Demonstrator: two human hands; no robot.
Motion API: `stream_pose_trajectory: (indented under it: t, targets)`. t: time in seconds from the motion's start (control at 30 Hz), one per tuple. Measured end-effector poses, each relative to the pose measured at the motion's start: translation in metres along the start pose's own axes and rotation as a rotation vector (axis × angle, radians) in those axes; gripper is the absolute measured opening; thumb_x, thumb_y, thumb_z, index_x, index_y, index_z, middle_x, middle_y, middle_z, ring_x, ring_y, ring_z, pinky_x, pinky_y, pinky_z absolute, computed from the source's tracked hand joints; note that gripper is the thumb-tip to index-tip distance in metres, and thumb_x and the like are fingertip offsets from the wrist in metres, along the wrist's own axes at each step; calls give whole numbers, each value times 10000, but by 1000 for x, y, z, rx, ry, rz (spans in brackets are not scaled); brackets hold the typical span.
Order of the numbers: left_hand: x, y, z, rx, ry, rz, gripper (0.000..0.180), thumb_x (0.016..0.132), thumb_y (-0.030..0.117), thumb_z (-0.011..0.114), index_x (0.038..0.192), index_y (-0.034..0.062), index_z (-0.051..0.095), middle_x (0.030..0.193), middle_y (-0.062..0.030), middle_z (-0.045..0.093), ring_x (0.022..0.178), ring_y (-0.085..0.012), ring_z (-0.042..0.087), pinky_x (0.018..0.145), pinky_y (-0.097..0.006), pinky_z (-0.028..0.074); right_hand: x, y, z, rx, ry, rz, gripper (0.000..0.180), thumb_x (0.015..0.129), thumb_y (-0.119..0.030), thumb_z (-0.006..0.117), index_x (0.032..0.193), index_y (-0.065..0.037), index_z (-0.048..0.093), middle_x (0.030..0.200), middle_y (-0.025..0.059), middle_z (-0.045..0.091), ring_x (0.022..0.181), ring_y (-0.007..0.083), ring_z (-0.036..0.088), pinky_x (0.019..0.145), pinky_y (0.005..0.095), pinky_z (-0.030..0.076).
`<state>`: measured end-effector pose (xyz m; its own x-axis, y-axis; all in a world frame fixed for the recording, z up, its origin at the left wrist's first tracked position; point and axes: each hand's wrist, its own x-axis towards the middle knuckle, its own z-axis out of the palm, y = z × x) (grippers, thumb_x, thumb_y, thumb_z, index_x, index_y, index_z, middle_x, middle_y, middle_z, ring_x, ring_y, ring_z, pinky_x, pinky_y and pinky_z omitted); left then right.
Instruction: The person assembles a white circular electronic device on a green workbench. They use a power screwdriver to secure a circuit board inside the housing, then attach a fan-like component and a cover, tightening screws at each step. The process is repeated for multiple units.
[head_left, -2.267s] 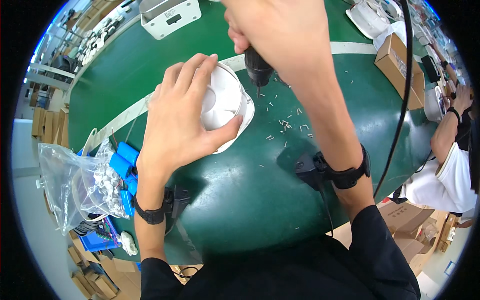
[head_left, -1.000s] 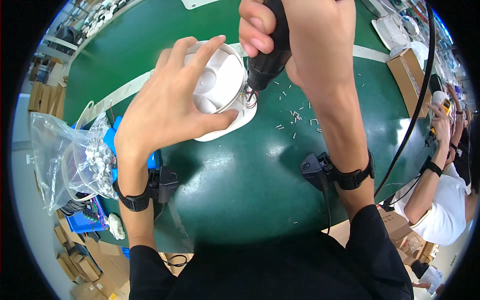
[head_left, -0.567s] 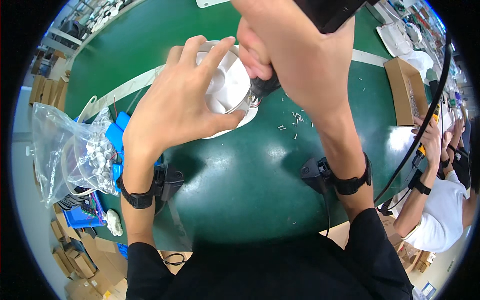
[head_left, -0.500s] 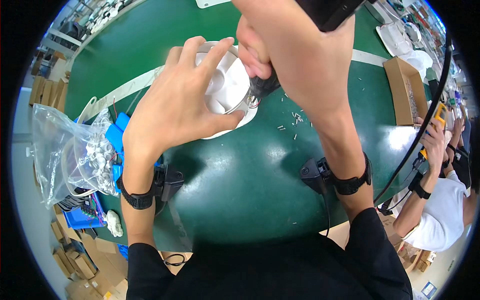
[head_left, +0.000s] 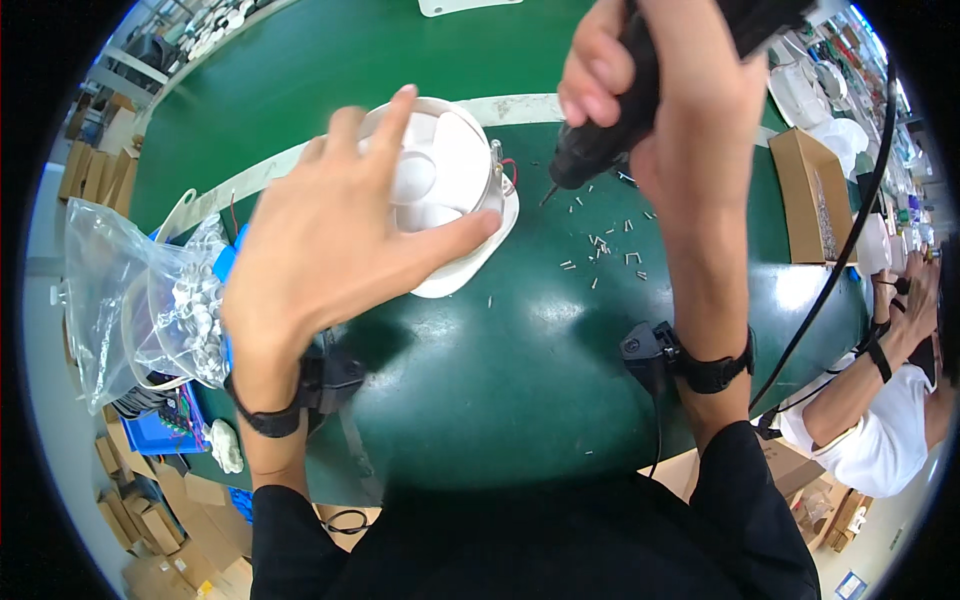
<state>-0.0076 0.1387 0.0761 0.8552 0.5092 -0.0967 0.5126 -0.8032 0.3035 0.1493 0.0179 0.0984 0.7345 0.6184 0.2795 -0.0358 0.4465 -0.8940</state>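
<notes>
My left hand [head_left: 330, 235] is slightly blurred and wraps round the left side of a white round plastic housing [head_left: 458, 165]. Its thumb lies over the near rim and its fingers over the far left rim. Inside the housing are round recesses, and a short red wire [head_left: 513, 170] with a small metal part sticks out at its right side. My right hand [head_left: 690, 110] grips a black electric screwdriver [head_left: 605, 140], tilted, with its bit pointing down and left, apart from the housing. Loose small screws [head_left: 603, 247] lie on the table below the bit.
An open cardboard box [head_left: 800, 200] holding small parts stands at the right on the green table [head_left: 480, 390]. At the left lie a clear plastic bag [head_left: 130, 310] of white parts and a blue tray [head_left: 165, 430]. A black cable [head_left: 850, 255] hangs at right, near a co-worker's arms [head_left: 850, 400].
The screwdriver in my right hand has lifted off the housing's right side and moved right, uncovering more screws. My left hand and the housing have shifted slightly toward me.
</notes>
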Motion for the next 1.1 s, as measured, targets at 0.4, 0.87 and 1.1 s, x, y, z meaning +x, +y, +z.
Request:
stream_pose_trajectory:
  t: [0.4,0.87,1.1]
  targets:
    - [11,-17,27,27,171,321,984,713,303,865,1568,130,410,1393,-204,519,1175,-393,606,954,-441,523,-15,-20,20,80,-23,65,330,980,-265,664,751,-49,565,469,26,446,350,130,404,377,288,345]
    - [18,-21,27,-9,167,384,964,680,287,840,1550,137,453,1379,-225,526,1158,-422,606,971,-447,518,-6,6,13,-18,12,-309,264,979,-176,703,786,-66,559,522,-25,459,390,74,415,372,253,333]
    - [18,-21,27,10,166,385,971,676,289,837,1554,142,450,1381,-229,528,1172,-429,601,989,-452,509,0,11,10,22,27,-291,246,979,-165,701,797,-66,569,527,-29,457,395,70,410,375,253,332]
